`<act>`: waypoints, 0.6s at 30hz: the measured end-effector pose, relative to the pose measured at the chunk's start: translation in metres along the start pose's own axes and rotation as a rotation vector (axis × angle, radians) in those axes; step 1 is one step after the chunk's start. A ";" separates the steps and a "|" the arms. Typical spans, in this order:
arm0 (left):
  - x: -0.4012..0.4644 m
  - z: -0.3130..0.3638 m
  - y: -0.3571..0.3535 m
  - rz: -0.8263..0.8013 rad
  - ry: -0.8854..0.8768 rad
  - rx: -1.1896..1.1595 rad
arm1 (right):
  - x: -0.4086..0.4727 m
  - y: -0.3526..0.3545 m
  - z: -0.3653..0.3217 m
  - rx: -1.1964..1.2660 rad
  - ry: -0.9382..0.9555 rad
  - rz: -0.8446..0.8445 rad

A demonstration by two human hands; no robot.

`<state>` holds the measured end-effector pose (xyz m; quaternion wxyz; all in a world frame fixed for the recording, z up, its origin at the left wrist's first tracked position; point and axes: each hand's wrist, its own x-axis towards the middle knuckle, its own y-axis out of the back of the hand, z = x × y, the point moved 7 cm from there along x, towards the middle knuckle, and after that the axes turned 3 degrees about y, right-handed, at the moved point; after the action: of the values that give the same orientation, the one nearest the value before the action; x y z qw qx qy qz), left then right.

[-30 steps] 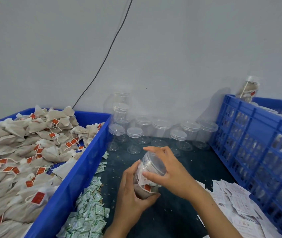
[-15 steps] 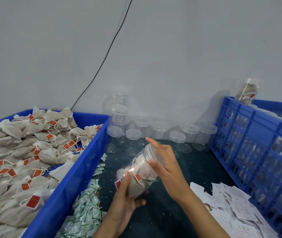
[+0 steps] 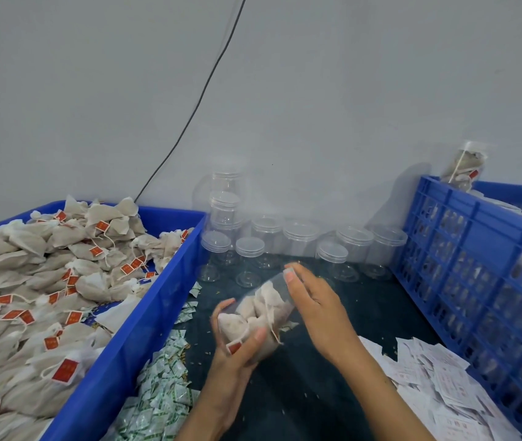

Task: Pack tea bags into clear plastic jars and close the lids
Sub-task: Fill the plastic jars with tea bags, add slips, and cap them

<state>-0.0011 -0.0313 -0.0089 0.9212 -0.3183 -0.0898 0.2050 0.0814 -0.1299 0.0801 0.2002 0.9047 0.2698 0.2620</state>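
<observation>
My left hand [image 3: 237, 348] grasps filled jar [image 3: 261, 313], tilted; right hand [image 3: 313, 300], fingers relaxed, on lid end. Empty jars [image 3: 301, 246] upper centre wait, many tea bags [image 3: 46, 281] left.

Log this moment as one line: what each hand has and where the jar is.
left hand: grips filled jar | right hand: on lid end | jar: tilted, above mat | empty jars: by wall
</observation>
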 end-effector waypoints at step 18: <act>-0.001 -0.010 0.003 -0.007 0.192 -0.176 | 0.000 -0.004 0.001 0.195 -0.075 -0.341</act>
<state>-0.0003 -0.0354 -0.0182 0.8947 -0.4159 -0.0197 0.1618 0.0805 -0.1270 0.0769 0.1630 0.8701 0.4356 0.1629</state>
